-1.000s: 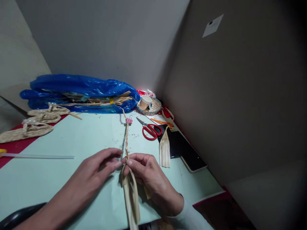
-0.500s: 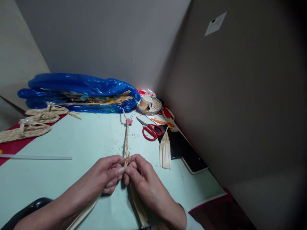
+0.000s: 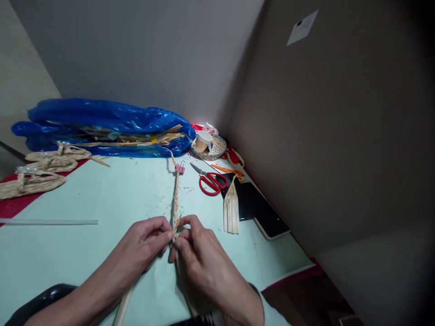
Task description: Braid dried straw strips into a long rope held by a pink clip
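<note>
Because a pink clip (image 3: 180,169) sits near the far end of the braid (image 3: 176,192), at twelve o'clock from the hands, I take it to be guarding that end against loosening; whether it also grips the tabletop (image 3: 108,194), I can't tell from where I stand. The near end is pinched from both sides. At its eight o'clock, the left hand (image 3: 144,240) has thumb and forefinger closed on the plait, seemingly to hold the crossing tight. At four o'clock, the right hand (image 3: 205,258) presses its thumb on the end against curled fingers, forefinger lifted away, perhaps so a short tip of fibre can poke up between.

The braid lies mid-tabletop, its long axis running almost straight from twelve to six, a thin tail bending off towards eleven beyond the clip. Loose strands (image 3: 123,308) splay below, one towards seven, another towards five. Scissors (image 3: 212,183) rest at one o'clock, points aimed towards ten, presumably handy yet out of the way.
</note>
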The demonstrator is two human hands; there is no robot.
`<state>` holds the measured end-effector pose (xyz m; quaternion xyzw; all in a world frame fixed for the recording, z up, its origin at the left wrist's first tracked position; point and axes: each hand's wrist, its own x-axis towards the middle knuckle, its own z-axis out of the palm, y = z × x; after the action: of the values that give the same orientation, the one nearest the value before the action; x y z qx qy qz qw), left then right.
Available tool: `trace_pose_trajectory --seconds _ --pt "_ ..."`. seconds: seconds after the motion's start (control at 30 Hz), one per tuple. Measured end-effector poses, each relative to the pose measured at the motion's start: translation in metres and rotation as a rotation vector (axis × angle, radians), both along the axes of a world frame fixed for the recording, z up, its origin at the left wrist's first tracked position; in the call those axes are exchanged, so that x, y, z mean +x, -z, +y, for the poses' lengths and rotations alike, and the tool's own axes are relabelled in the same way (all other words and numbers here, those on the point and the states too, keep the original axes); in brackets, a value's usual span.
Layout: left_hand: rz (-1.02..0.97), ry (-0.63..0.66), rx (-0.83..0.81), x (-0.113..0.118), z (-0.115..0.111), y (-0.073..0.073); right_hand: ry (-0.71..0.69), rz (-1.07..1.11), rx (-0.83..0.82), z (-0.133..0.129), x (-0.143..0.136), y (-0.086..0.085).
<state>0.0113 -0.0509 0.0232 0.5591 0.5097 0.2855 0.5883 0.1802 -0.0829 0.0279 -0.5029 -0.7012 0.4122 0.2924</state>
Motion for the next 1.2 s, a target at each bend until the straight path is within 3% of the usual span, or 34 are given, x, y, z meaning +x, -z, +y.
trace_pose_trajectory --seconds 0.17,0.23,0.37,0.47,0.57,0.67,0.77,0.9,0.97,1.03,1.1,1.2 --pt "0.092 -0.045 0.043 0.000 -0.001 -0.001 0.101 -0.273 0.078 -0.013 0.007 -0.007" --pt "0.105 -0.036 0.044 0.001 -0.002 0.001 0.157 -0.295 0.231 -0.018 0.003 -0.001" --pt "0.081 -0.052 0.077 -0.001 -0.005 0.005 0.257 -0.326 0.687 -0.028 -0.020 0.020" --pt "0.017 -0.086 -0.001 -0.006 -0.007 0.014 0.359 -0.383 0.991 -0.029 -0.037 0.032" --pt "-0.070 -0.135 -0.124 -0.010 -0.007 0.025 0.329 -0.472 1.190 -0.027 -0.043 0.036" --pt "-0.150 -0.147 -0.151 -0.011 -0.006 0.025 0.258 -0.467 1.278 -0.025 -0.040 0.033" --pt "-0.166 -0.144 -0.195 -0.011 -0.009 0.012 0.187 -0.300 1.128 -0.027 -0.027 0.020" --pt "-0.232 -0.238 -0.276 -0.012 -0.016 -0.002 0.208 -0.029 0.491 -0.021 -0.008 -0.007" --pt "-0.268 -0.272 -0.295 -0.012 -0.018 -0.002 0.128 0.048 0.169 -0.012 -0.005 -0.014" --pt "-0.281 -0.287 -0.291 -0.012 -0.018 -0.001 0.011 0.140 -0.043 -0.002 -0.008 -0.013" --pt "-0.279 -0.289 -0.295 -0.013 -0.017 0.001 -0.026 0.218 -0.114 0.006 -0.014 -0.007" --pt "-0.206 -0.271 -0.298 -0.016 -0.016 0.003 0.016 0.242 -0.082 0.009 -0.022 0.003"
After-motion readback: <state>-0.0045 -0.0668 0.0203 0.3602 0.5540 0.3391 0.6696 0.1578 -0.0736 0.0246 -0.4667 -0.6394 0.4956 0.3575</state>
